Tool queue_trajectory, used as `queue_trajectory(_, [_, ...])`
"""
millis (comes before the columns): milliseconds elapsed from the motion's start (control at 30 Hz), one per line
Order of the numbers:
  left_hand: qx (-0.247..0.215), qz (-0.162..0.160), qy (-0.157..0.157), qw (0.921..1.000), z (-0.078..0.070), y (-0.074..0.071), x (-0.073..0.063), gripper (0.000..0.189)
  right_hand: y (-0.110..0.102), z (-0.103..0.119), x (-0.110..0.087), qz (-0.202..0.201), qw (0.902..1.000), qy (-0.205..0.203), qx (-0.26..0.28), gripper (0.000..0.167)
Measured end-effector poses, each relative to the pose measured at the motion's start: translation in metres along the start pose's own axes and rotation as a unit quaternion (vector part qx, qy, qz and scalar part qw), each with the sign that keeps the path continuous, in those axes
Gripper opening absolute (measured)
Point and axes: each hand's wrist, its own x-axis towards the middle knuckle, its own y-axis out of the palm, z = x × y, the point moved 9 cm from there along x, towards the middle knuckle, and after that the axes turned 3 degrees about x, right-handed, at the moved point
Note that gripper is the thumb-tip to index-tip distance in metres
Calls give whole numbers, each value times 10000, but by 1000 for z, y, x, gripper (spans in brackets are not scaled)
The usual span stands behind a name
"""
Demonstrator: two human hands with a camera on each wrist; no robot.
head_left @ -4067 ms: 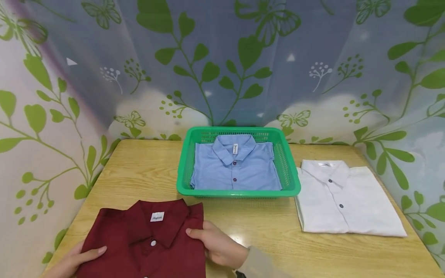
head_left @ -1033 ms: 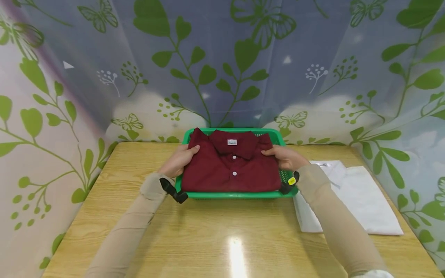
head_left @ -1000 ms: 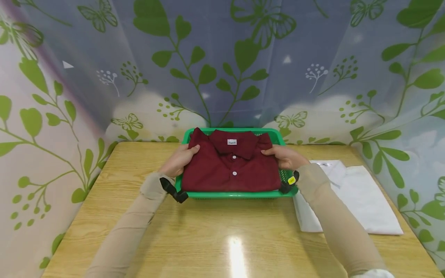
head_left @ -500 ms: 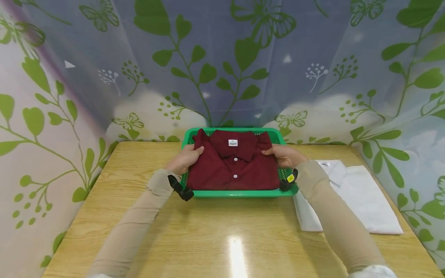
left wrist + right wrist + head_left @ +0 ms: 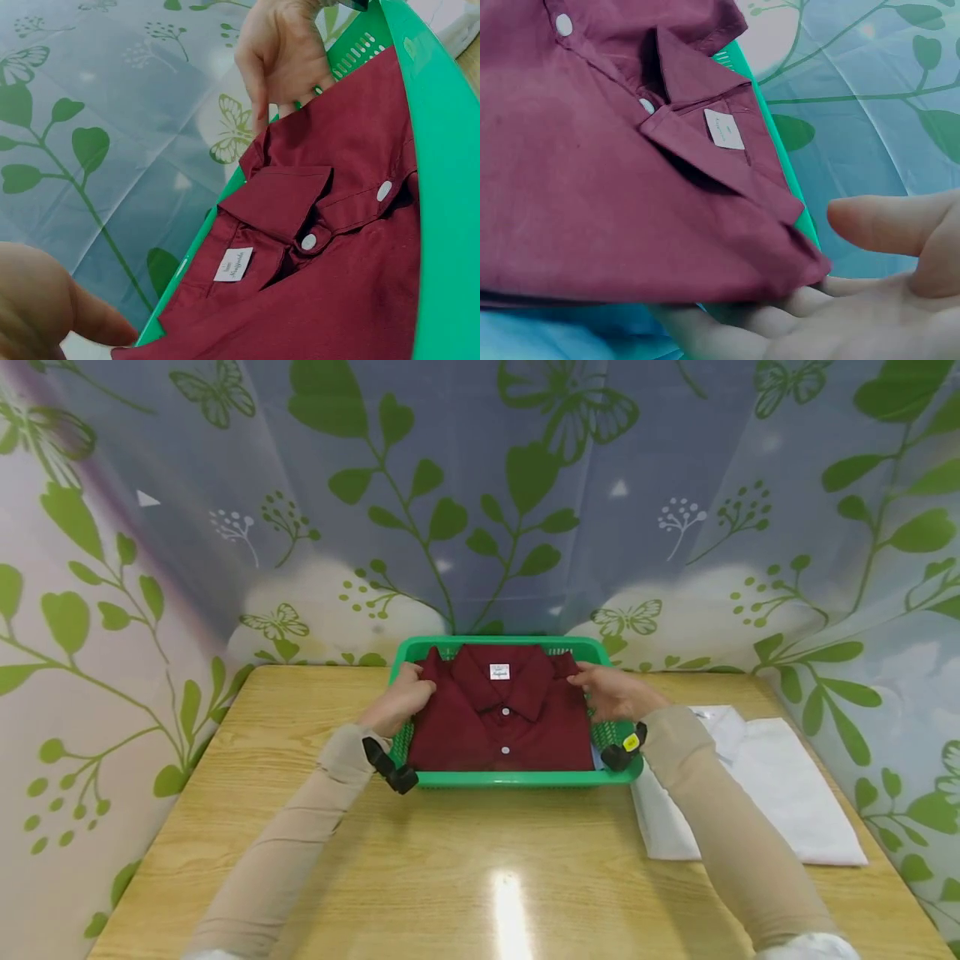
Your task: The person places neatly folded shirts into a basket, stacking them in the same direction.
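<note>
A folded maroon shirt [image 5: 502,727] with a white collar label and white buttons lies inside the green basket [image 5: 495,779], collar towards the back. Under it, a sliver of light blue cloth [image 5: 597,757] shows at the right. My left hand [image 5: 401,700] is at the shirt's left shoulder, its thumb [image 5: 105,324] at the cloth's corner and its other fingers mostly hidden. At the opposite side, my right hand [image 5: 618,693] has its fingers [image 5: 802,304] loosely extended under the shirt's edge, while the thumb [image 5: 877,225] stands away from the cloth.
A folded white shirt [image 5: 787,802] lies on the wooden table [image 5: 450,868] right of the basket, partly behind the right sleeve. A leaf-patterned curtain [image 5: 480,527] hangs close behind the basket and along both sides.
The maroon shirt was carried from the front left onto the blue shirt in the basket. Over the last second it settled lower, and the right thumb came off the cloth.
</note>
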Motion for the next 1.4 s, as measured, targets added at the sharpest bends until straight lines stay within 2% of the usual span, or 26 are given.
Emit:
queue_trajectory(67, [73, -93, 114, 9999, -3, -1, 0, 42, -1, 3, -1, -46, 9999, -136, -23, 74])
queue_trajectory(133, [241, -45, 115, 9996, -4, -1, -1, 46, 0, 5, -1, -5, 9997, -238, -73, 68])
queue_trajectory(267, [665, 419, 49, 9969, -1, 6, 0, 45, 0, 2, -2, 34, 9996, -172, -213, 53])
queue_trajectory(367, [536, 737, -48, 9958, 4, 11, 0, 51, -1, -2, -2, -33, 9998, -32, -191, 50])
queue_trajectory(433, [332, 812, -147, 9960, 8, 12, 0, 56, -3, -3, -2, -101, 9999, 0, -108, 50])
queue_trajectory(600, [147, 823, -318, 9960, 14, 13, 1, 60, -3, -5, -2, -105, 9999, 4, 33, 51])
queue_trajectory(800, [640, 544, -308, 9960, 10, 11, 4, 62, -1, -4, -1, -160, 9997, -107, -160, 53])
queue_trajectory(900, [973, 177, 23, 9951, 1, 6, 3, 59, 1, -1, -3, -157, 9990, -271, -332, 55])
queue_trajectory(1033, [1258, -516, 921, 9864, -24, -3, -6, 49, 0, 12, -8, -443, 9939, -843, -558, 53])
queue_trajectory(1100, [1243, -686, 1201, 9826, -34, -4, -11, 45, -1, 21, -12, -657, 9886, -1160, -694, 50])
queue_trajectory(1133, [1181, -682, 1232, 9830, -37, -2, -12, 44, 0, 24, -15, -742, 9859, -1276, -785, 49])
queue_trajectory(1200, [960, -463, 1069, 9885, -37, 2, -12, 43, 0, 29, -19, -883, 9821, -1378, -932, 48])
queue_trajectory(1233, [897, -310, 886, 9915, -34, 5, -11, 43, 1, 30, -19, -915, 9823, -1349, -921, 49])
queue_trajectory(1333, [783, 108, 356, 9962, -20, 11, -7, 46, 6, 26, -19, -785, 9893, -1001, -708, 52])
queue_trajectory(1400, [855, 236, 127, 9960, -11, 12, -5, 49, 9, 19, -17, -595, 9947, -661, -514, 56])
